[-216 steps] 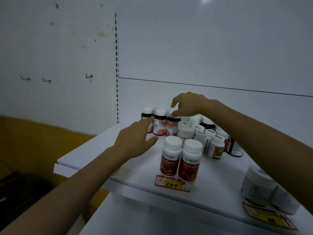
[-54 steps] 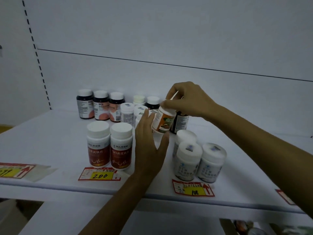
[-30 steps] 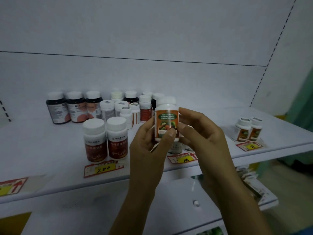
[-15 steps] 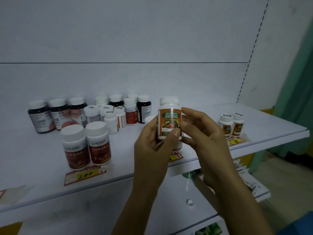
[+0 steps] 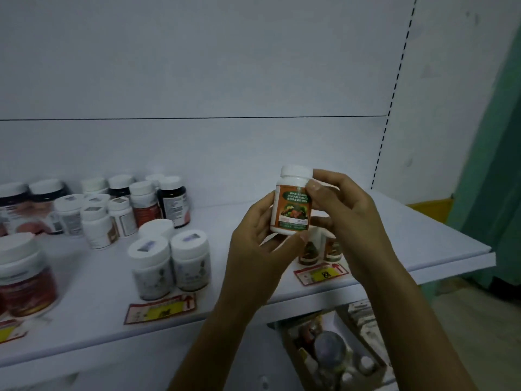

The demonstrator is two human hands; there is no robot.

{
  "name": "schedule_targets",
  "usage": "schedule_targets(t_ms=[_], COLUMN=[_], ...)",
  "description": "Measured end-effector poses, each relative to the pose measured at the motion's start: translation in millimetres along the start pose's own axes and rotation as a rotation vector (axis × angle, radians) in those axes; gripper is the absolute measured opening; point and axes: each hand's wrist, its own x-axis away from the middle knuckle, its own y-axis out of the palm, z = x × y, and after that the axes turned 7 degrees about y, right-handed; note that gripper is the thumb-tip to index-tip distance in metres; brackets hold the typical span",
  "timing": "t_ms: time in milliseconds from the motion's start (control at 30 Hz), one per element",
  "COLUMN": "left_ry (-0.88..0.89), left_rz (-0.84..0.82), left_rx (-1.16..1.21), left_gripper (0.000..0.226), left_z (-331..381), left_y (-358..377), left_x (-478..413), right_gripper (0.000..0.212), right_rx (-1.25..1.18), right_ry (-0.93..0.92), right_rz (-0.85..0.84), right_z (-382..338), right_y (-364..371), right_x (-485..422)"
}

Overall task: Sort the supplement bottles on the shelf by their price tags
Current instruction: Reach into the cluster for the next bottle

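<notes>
Multivitamin bottle (image 5: 293,206) is held in air above the right end of the shelf (image 5: 408,235), label facing camera, probably to match it to a tag: left hand (image 5: 253,249) grips its base, right hand (image 5: 346,215) pinches below the cap. Look-alike bottles (image 5: 333,249) stand beneath by a price tag (image 5: 321,273) (likely its slot). White back panel (image 5: 197,80), green surface (image 5: 493,136) far right.

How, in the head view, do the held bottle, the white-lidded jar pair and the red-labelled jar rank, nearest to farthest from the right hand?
1. Held bottle: gripped by the right hand itself.
2. White-lidded jar pair: mid-shelf, to its left.
3. Red-labelled jar: far left edge.
</notes>
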Motion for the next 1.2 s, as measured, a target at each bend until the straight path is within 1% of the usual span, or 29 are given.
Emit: schedule_targets(t_ms=[133,200,333,433,533,667,800,900,933,1033,1067,1200], left_ry=[0.026,0.005,-0.178,-0.266,-0.311,-0.366,-0.363,-0.342,-0.34,-0.334,-0.329,-0.335], left_rz=[0.043,0.08,0.084,0.069,0.076,0.075,0.058,0.108,0.12,0.133,0.134,0.133], left_rx=[-0.136,-0.198,-0.399,-0.517,-0.548,-0.562,-0.59,-0.569,-0.563,-0.561,-0.566,-0.57], left_gripper=[0.052,0.06,0.082,0.088,0.089,0.099,0.093,0.085,0.083,0.081,0.081,0.082], left_z=[-19,-30,-55,-72,-83,-91,-93,-94,-94,-95,-96,-96], left_y=[26,33,39,45,50,50,49,46,45,45,45,45], left_x=[-18,-24,-26,-25,-26,-22,-20,-19,-18,-17,-17,-17], right_gripper=[0.029,0.027,0.028,0.031,0.035,0.036,0.036,0.032,0.029,0.008,0.005,0.01], right_rx=[0.12,0.143,0.21,0.318,0.398,0.508,0.561,0.472,0.453,0.451,0.459,0.507], right_ry=[-0.004,0.013,0.078,0.12,0.176,0.255,0.326,0.369,0.369,0.349,0.342,0.308], right_rz=[-0.219,-0.307,-0.398,-0.45,-0.54,-0.663,-0.742,-0.73,-0.727,-0.766,-0.787,-0.795], right_z=[-3,-3,4,17,34,60,80,84,84,85,85,83], right_y=[-29,-39,-49,-49,-45,-40,-43,-45,-45,-45,-45,-43], right_x=[-46,-70,-118,-147,-164,-172,-174,-175,-175,-172,-171,-166])
